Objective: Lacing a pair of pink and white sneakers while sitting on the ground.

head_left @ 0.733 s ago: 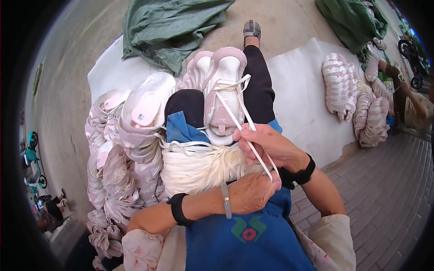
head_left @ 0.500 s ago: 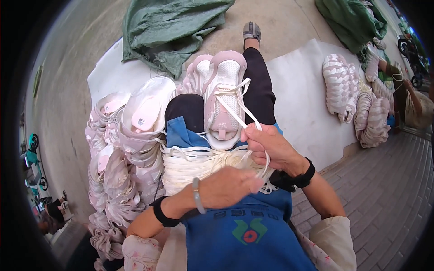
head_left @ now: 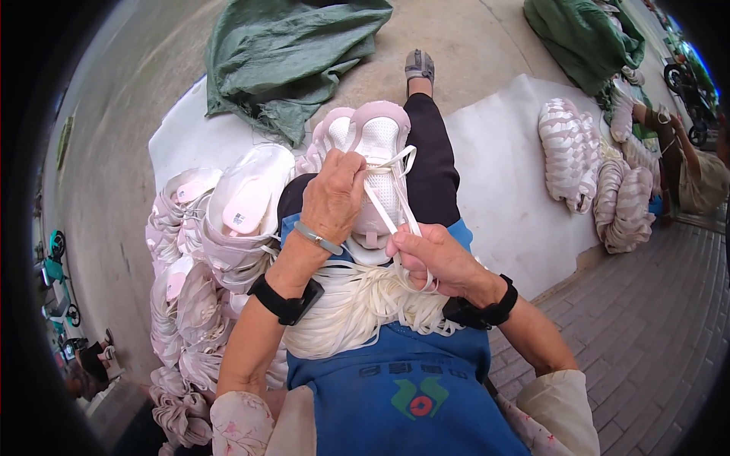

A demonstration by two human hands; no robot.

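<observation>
A pink and white sneaker upper (head_left: 384,137) lies on my lap, its toe pointing away from me. A cream shoelace (head_left: 401,188) runs through its eyelets, with a loop standing up at its right side. My left hand (head_left: 333,196) is closed at the left edge of the upper, fingers curled by the lacing; its fingertips are hidden. My right hand (head_left: 437,258), closed at the heel end, pinches the two lace strands, which are pulled toward me. A thick bundle of loose cream laces (head_left: 357,300) lies across my blue apron (head_left: 411,380), below both hands.
Stacked pink and white shoe uppers (head_left: 201,266) stand at my left. More bundled uppers (head_left: 566,152) lie on a white sheet (head_left: 502,182) to the right. Green sacks (head_left: 293,61) sit farther off. Another person's arm (head_left: 688,156) shows at the far right, beside grey paving (head_left: 623,327).
My left hand has moved from over the lace bundle up to the upper's left side. My right hand has shifted slightly toward me, keeping the strands. The whole view has tilted a little.
</observation>
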